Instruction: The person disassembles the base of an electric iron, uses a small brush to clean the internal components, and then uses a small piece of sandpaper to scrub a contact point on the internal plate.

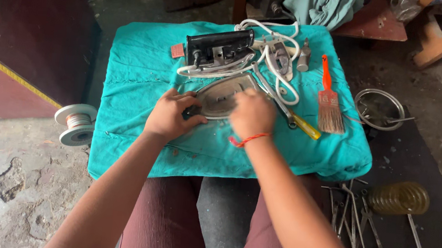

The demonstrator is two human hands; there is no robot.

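Note:
A metal iron soleplate [223, 94] lies flat on a teal cloth [144, 71] spread over a low table. My left hand [169, 115] grips the plate's near left corner, fingers curled on a dark part at its edge. My right hand [252, 113], blurred and wearing a red thread on the wrist, rests over the plate's right side; what it holds is hidden. Behind the plate stands the iron's black top housing [219, 46] with a white cord [280, 64] looped around it.
On the cloth lie a yellow-handled screwdriver [301, 125], an orange-handled paintbrush [329, 100] and a small red block [177, 51]. A steel bowl [381, 109], several wrenches and pliers [356, 222] and a yellowish coil [400, 197] sit at the right. A wire spool [77, 123] stands left.

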